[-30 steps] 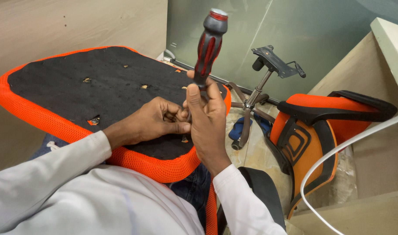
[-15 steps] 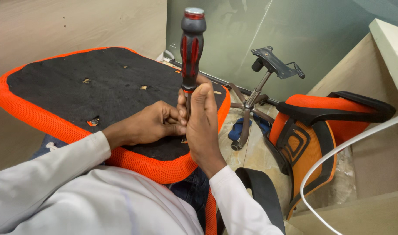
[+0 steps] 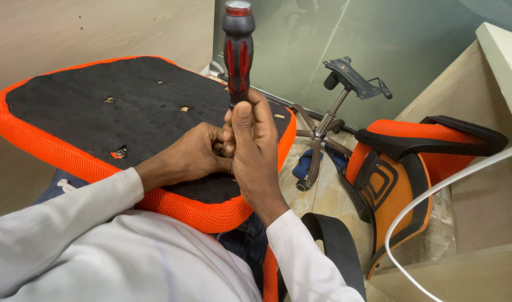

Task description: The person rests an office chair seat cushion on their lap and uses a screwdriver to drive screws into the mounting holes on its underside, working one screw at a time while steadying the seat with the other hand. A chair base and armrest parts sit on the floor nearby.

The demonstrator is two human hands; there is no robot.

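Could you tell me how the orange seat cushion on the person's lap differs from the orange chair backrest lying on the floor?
The seat cushion rests on the person's lap with its black fabric underside up, and both hands work on it; the chair backrest lies untouched on the floor. The seat cushion is a plain rounded slab edged in orange mesh, while the chair backrest carries a black plastic frame over its orange surface. Both pair orange with black.

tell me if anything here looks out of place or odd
The office chair is in pieces. Its orange seat pad lies upside down across the person's lap, the wheeled base stands bare with no seat, and the orange backrest lies on the floor. The right hand holds a screwdriver upright.
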